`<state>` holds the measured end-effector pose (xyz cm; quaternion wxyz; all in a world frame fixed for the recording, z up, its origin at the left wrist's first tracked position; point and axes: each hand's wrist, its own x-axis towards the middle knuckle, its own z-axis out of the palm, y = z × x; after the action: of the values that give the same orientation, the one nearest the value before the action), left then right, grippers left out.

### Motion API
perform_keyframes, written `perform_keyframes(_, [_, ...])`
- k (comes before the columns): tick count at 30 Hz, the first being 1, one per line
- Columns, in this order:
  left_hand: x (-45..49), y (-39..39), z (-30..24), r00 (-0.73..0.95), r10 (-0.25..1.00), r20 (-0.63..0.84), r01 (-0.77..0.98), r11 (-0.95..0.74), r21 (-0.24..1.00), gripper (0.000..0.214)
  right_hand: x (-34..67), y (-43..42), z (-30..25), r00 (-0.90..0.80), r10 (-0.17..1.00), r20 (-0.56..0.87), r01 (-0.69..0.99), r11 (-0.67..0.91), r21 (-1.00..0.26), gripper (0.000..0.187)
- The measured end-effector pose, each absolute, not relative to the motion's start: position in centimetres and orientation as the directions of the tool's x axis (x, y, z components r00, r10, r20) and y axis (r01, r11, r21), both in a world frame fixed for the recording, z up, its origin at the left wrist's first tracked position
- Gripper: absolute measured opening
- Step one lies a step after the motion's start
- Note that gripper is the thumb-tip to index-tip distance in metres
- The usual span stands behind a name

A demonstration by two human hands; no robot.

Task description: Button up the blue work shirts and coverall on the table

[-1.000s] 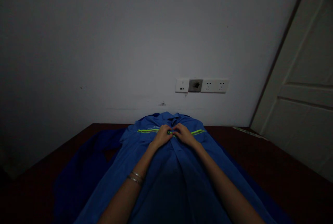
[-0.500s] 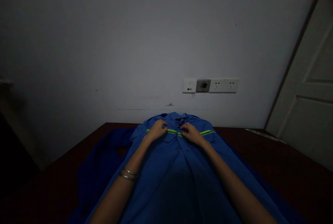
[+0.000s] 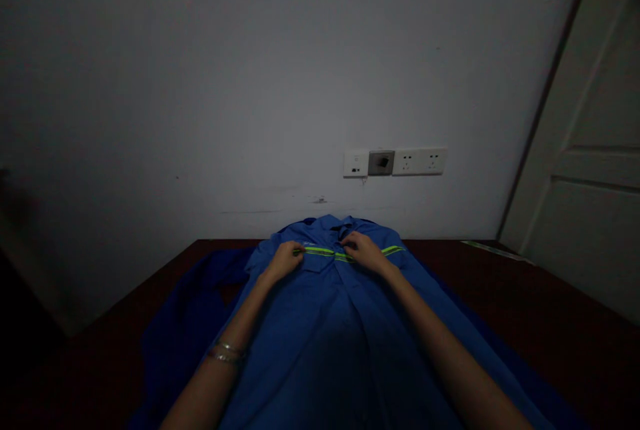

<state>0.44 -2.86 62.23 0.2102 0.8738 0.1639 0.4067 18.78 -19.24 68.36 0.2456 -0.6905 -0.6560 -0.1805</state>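
A blue work jacket (image 3: 320, 297) with a yellow-green stripe across the chest lies spread out, its collar toward the wall and its dark blue sleeve bent out to the left. On the left chest, at the stripe by a pocket flap, my left hand (image 3: 286, 259) is closed, its fingertips pinching the cloth. My right hand (image 3: 364, 251) is at the front placket just below the collar, thumb and fingers pinched together on the jacket's edge. Whatever small part lies between those fingertips is hidden. Two bracelets (image 3: 227, 351) circle my left wrist.
The jacket rests on a dark red-brown table (image 3: 465, 283) pushed against a pale wall (image 3: 250, 83). Sockets and a switch panel (image 3: 395, 162) are set in the wall. A pale strip (image 3: 495, 251) lies at the back right, near a white door (image 3: 595, 197).
My left hand has shifted left along the stripe, away from the placket, uncovering small lettering above the pocket. My right hand stays near the placket. The view has turned slightly right.
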Motion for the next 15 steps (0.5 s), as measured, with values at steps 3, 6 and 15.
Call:
perform_keyframes(3, [0.2, -2.8, 62.0, 0.630, 0.459, 0.626, 0.091, -0.845, 0.527, 0.026, 18.2, -19.4, 68.7, 0.065, 0.822, 0.566, 0.996, -0.018, -0.089, 0.021])
perform_keyframes(6, [0.1, -2.8, 62.0, 0.619, 0.454, 0.641, 0.079, -0.848, 0.524, 0.026, 17.6, -19.6, 68.9, 0.063, 0.842, 0.536, 0.997, -0.028, -0.074, 0.022])
perform_keyframes(15, [0.4, -3.2, 62.2, 0.640, 0.378, 0.670, 0.112, -0.908, 0.405, 0.024, 15.8, -20.6, 69.7, 0.066, 0.875, 0.479, 0.998, -0.069, -0.013, 0.025])
